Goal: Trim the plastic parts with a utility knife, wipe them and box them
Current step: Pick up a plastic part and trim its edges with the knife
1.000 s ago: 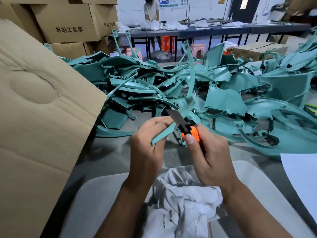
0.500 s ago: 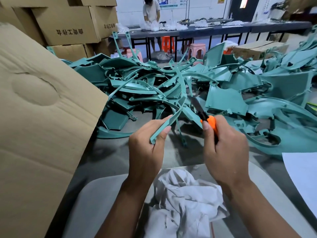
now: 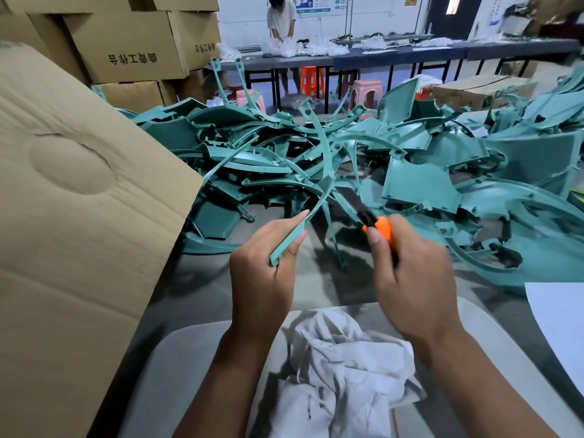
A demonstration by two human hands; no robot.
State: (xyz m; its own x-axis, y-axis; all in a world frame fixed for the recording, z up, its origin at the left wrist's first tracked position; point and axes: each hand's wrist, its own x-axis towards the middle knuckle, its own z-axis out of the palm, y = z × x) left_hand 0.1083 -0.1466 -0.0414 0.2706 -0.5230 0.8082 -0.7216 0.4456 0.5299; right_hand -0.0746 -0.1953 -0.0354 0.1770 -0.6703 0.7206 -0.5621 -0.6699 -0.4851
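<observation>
My left hand [image 3: 264, 273] grips the lower end of a long curved teal plastic strip [image 3: 319, 172] that rises up and away over the pile. My right hand [image 3: 410, 276] holds an orange utility knife [image 3: 377, 227], its dark blade pointing up-left toward the strip, a little to the right of it. A crumpled white cloth [image 3: 341, 374] lies below both hands on a pale grey pad [image 3: 177, 374]. A large heap of teal plastic parts [image 3: 417, 184] covers the table behind the hands.
An open cardboard box flap [image 3: 79, 216] fills the left side. Stacked cartons [image 3: 126, 45] stand at the back left. A white sheet [image 3: 559, 320] lies at the right edge. A person [image 3: 282, 23] works at a far table; plastic stools stand beneath it.
The knife has moved right and away from the strip, which it touched a second ago. My left hand has stayed in place, and the strip's far end now points more upward.
</observation>
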